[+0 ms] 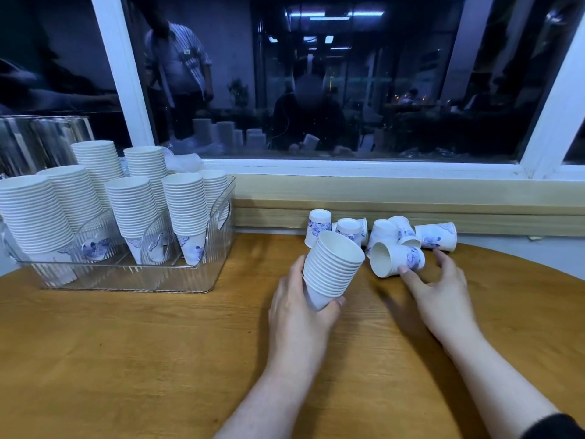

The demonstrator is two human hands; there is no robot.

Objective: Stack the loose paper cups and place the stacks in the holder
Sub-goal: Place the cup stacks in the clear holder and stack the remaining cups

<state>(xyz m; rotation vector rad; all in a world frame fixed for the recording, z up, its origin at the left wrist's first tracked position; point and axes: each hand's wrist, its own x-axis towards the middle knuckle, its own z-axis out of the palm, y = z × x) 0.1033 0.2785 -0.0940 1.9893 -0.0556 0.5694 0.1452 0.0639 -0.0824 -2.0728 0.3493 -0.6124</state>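
Nearest me, my left hand (302, 307) gripped a stack of cups (332, 269), fingers and thumb curled round its lower end, the stack tilted with its mouth up and away. My right hand (438, 293) lay spread and relaxed on the bench (142, 359), one fingertip touching a loose cup (395, 259) lying on its side just beside the stack (mouth toward my left hand). Behind it, more loose cups (380, 231) were jumbled against the wall ledge. The clear holder (202, 236) stood well to the left, holding several tall stacks (133, 207).
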